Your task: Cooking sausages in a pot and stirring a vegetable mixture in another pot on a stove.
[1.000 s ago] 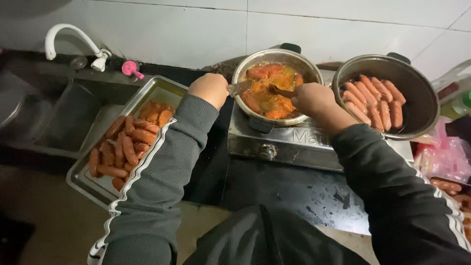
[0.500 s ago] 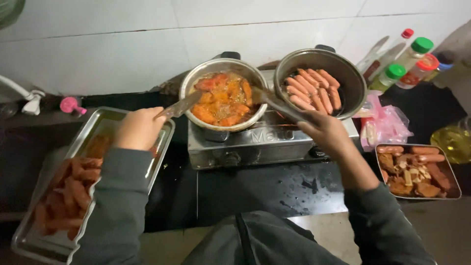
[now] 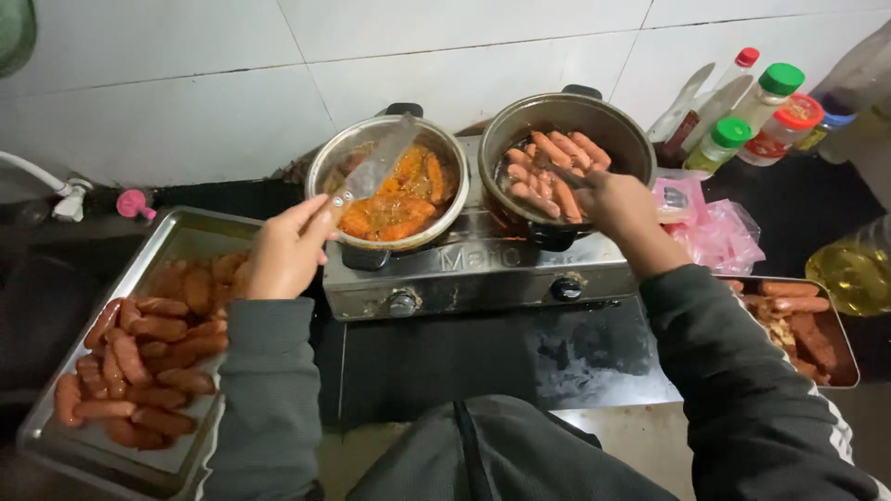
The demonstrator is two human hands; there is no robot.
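Observation:
Two steel pots stand on a double gas stove (image 3: 483, 269). The left pot (image 3: 325, 172) holds orange sausages in oily sauce, the right pot (image 3: 594, 116) pale red sausages. My left hand (image 3: 283, 250) grips a flat metal spatula (image 3: 376, 167) whose blade reaches over the left pot. My right hand (image 3: 617, 199) is at the right pot's front rim, holding a thin dark utensil (image 3: 557, 172) that points into the sausages; its tip is hard to make out.
A steel tray (image 3: 176, 237) with several cooked sausages lies at the left. A smaller tray of sausages (image 3: 840, 357) sits at the right. Capped bottles (image 3: 761, 102), pink plastic bags (image 3: 715, 232), and an oil container (image 3: 858, 269) crowd the back right. A tap (image 3: 65, 195) is at far left.
The view has shifted right. My right hand moved from the left pot to the right pot. My left hand drew back toward the tray, with the spatula still over the left pot.

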